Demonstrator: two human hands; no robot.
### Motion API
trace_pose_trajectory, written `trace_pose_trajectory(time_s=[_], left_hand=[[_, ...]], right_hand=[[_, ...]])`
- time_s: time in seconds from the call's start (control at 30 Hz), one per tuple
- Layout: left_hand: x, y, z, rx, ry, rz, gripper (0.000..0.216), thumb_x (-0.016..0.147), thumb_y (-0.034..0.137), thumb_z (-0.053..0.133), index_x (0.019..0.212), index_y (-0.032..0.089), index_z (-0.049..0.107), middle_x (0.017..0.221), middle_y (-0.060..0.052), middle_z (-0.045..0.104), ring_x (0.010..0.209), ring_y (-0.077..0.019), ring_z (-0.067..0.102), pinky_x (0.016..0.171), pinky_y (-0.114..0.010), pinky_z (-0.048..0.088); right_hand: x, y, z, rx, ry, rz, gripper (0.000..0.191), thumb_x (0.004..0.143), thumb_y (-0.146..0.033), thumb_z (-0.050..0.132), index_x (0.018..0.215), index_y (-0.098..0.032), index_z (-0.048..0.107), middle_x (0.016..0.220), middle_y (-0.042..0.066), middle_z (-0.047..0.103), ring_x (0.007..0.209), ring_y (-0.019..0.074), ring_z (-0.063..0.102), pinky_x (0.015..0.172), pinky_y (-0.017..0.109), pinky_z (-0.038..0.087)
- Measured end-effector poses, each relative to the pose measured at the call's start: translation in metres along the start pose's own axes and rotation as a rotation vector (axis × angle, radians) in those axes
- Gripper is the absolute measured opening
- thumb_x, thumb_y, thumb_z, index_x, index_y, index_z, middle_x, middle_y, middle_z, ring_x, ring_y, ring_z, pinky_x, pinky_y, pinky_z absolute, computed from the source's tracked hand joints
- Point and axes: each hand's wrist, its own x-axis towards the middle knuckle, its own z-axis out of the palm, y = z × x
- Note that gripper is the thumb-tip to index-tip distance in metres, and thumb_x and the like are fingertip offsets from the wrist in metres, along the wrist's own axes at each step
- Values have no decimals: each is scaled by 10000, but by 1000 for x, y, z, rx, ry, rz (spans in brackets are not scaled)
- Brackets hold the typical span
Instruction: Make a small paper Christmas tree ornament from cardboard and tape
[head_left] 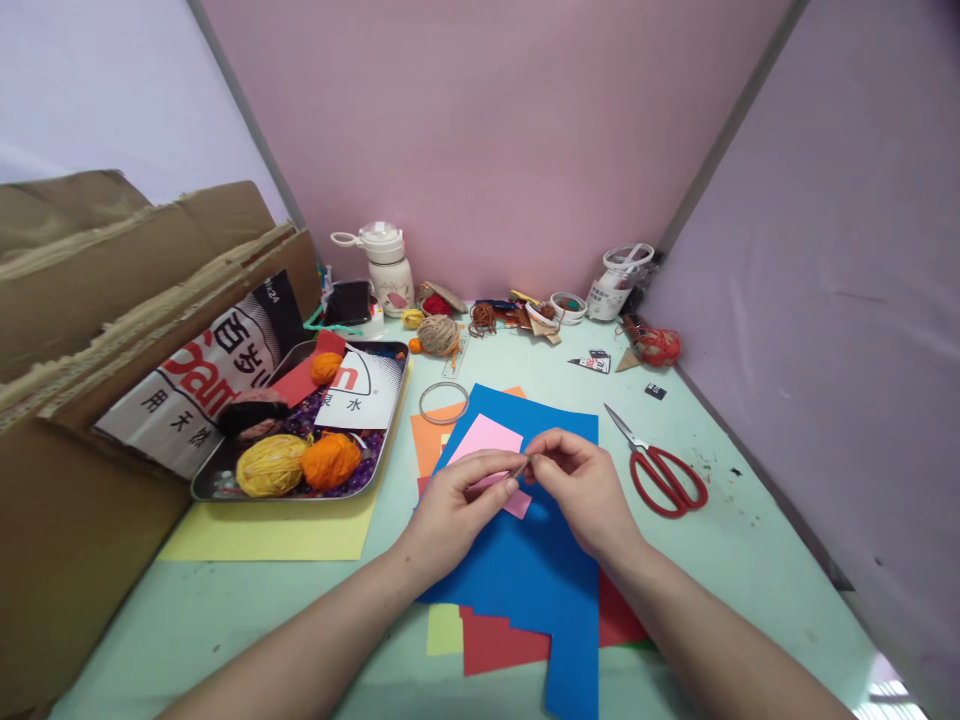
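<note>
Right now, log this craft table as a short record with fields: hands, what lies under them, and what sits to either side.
left hand: left hand pinches one end of a small thin piece, too small to identify
right hand: right hand pinches its other end
under the hands: pink paper square on a blue paper sheet
right side: red-handled scissors lying on the pale green tabletop
left side: metal tray with a yellow yarn ball and an orange yarn ball
</note>
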Motion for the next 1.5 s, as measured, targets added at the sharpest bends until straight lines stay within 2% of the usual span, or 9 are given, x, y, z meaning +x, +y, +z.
trace_pose_trajectory(time_s=[0.13, 0.5, 0.63, 0.73, 0.87, 0.97, 1.07, 1.27, 1.5], left_hand=[[0, 2, 0, -21, 13, -33, 254, 832, 278, 566, 1058, 223, 669, 1103, -40, 670, 1036, -178, 597, 930, -301, 454], [0, 2, 0, 49, 13, 52, 243, 822, 268, 575, 1036, 226, 682, 1112, -58, 665, 1057, -199, 590, 921, -324, 467], [0, 4, 1, -76, 23, -57, 255, 809, 289, 599, 1038, 218, 683, 1106, -59, 671, 1056, -211, 590, 953, -354, 445], [2, 3, 0, -317, 43, -193, 291, 786, 312, 632, 1052, 197, 670, 1089, -77, 675, 993, -221, 622, 912, -378, 475], [2, 6, -3, -648, 17, -423, 339, 783, 328, 638, 1099, 207, 625, 1001, -86, 689, 835, -227, 669, 786, -433, 540], [2, 6, -4, -728, -19, -479, 349, 788, 328, 633, 1118, 219, 609, 978, -84, 685, 841, -235, 666, 775, -460, 545], [1, 4, -4, -666, -30, -422, 354, 781, 325, 642, 1111, 198, 620, 993, -92, 681, 844, -229, 660, 790, -444, 535], [0, 5, -4, -138, 21, -62, 262, 799, 303, 616, 1037, 215, 682, 1117, -67, 660, 1062, -213, 579, 956, -357, 435], [-2, 4, -3, 96, 63, 178, 247, 830, 236, 573, 1053, 248, 677, 1127, -53, 643, 1088, -189, 558, 963, -341, 433]], right_hand=[[-1, -3, 0, 19, -22, 11, 59, 738, -204, 579, 775, -174, 615, 746, 17, 633, 702, 148, 591, 682, 272, 483], [-1, -2, -1, -53, 1, -15, 44, 737, -178, 566, 739, -183, 609, 715, 3, 621, 667, 139, 579, 643, 256, 472], [-1, -4, 0, 15, -10, 11, 64, 743, -193, 568, 772, -183, 623, 722, 10, 644, 680, 146, 603, 674, 274, 493], [-2, -5, 1, 15, 5, 0, 115, 757, -235, 589, 854, -183, 621, 785, 27, 655, 723, 159, 620, 689, 287, 506], [-3, -6, 1, -222, 100, -226, 59, 791, -239, 575, 826, -203, 606, 829, 31, 621, 737, 150, 579, 676, 277, 478], [-4, -7, 0, -400, 108, -382, 74, 806, -206, 545, 750, -214, 593, 794, 25, 590, 710, 146, 535, 647, 277, 443], [-4, -8, -1, -436, 93, -414, 88, 811, -185, 533, 739, -217, 574, 788, 22, 578, 711, 146, 524, 643, 278, 428], [-6, -10, 1, -387, 75, -347, 91, 797, -195, 546, 716, -218, 577, 758, 15, 593, 692, 146, 524, 637, 273, 423], [-7, -11, 1, -393, 83, -323, 100, 784, -161, 546, 705, -215, 576, 743, 4, 588, 676, 136, 509, 632, 267, 411]])
